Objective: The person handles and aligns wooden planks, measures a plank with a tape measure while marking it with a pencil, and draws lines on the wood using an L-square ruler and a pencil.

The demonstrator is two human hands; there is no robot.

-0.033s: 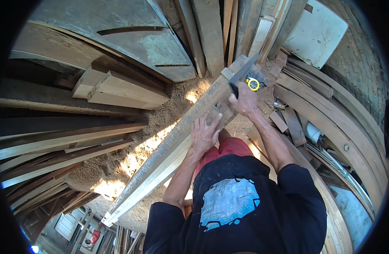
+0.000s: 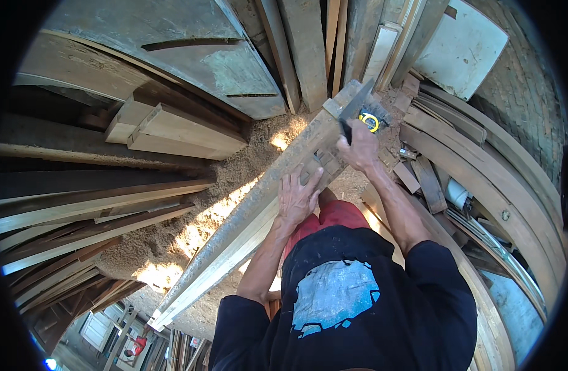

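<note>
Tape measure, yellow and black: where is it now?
Head view, upper right of centre: the tape measure lies by the long plank's far end, just beyond the right hand.

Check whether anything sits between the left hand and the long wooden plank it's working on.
Nothing visible does. The left hand lies flat, directly on the long pale wooden plank, while the right hand holds a dark metal square against the plank's far end.

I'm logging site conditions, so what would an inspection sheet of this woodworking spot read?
Surface: sawdust-covered ground, sunlit patches.
Job's things: long plank lying diagonally; dark flat tool laid on its far end; yellow tape measure beside it.
Clutter: offcuts, stacked boards.
Hands: left hand flat on the plank; right hand gripping the tool.
Cables: nothing seen.
Surroundings: leaning timber, curved wooden pieces.
</note>
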